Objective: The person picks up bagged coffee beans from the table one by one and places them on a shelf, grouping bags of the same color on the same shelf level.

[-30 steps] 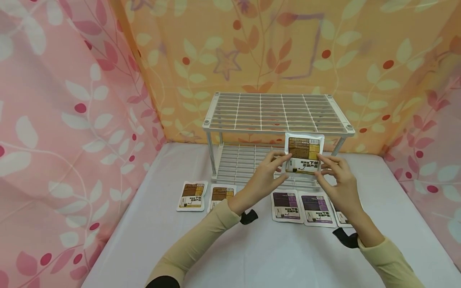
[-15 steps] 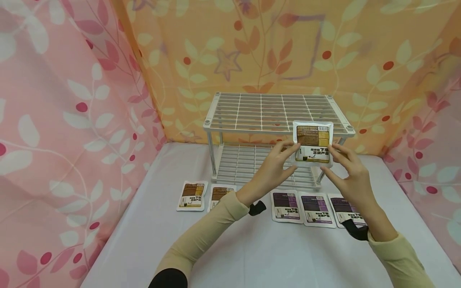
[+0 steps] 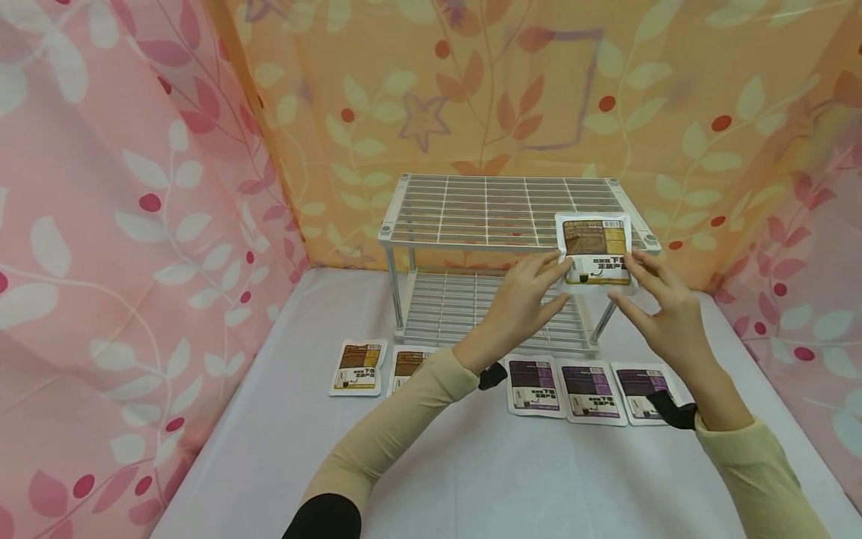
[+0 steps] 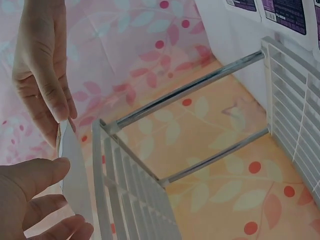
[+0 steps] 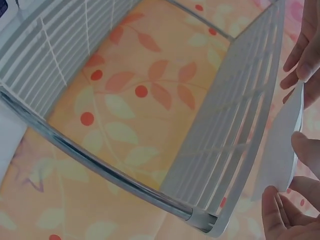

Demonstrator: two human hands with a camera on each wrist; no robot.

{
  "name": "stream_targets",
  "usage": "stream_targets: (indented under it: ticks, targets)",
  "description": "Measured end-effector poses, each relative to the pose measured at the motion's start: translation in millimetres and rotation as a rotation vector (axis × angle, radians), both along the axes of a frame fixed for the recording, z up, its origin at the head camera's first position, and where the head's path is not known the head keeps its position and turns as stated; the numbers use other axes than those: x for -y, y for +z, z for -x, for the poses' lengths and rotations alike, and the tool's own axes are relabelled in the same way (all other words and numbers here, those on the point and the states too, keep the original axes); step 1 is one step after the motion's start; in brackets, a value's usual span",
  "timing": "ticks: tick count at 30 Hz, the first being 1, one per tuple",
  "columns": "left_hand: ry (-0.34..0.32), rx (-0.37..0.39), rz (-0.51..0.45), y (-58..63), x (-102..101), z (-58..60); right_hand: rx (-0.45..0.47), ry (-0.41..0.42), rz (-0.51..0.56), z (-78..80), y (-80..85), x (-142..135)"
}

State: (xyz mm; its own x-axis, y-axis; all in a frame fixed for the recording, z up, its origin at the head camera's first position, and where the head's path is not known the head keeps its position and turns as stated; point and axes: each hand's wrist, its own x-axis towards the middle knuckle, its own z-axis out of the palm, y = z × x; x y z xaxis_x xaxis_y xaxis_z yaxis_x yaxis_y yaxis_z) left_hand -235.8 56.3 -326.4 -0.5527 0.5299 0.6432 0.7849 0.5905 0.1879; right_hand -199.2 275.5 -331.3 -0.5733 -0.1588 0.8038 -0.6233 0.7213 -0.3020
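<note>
Both hands pinch one flat brown-and-yellow packet [image 3: 595, 251] by its side edges, printed face toward the head camera. My left hand [image 3: 521, 296] grips its left edge, my right hand [image 3: 667, 318] its right edge. It is held up in front of the right end of the white wire rack [image 3: 431, 243], about level with the upper shelf's front edge. In the left wrist view the packet's pale back [image 4: 75, 170] faces the rack, with a small gap visible. The right wrist view also shows the plain back [image 5: 282, 145], thumbs and fingertips along its edges.
Three purple packets [image 3: 535, 385] lie side by side in front of the rack. Two brown packets [image 3: 359, 368] lie to the left, one partly behind the left forearm. Metal posts [image 3: 394, 284] join the two shelves. Patterned curtains [image 3: 168, 224] border the white table.
Both hands have lifted the packet up and to the right, from below the upper shelf's front edge to about level with it. The rack and the packets on the table stay put.
</note>
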Motion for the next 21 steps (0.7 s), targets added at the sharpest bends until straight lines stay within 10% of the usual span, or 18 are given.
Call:
stream_targets:
  ticks: [21]
  targets:
    - [0.164,-0.053,0.102,11.4,-25,19.4,-0.015,-0.039,0.006,27.8,8.8,-11]
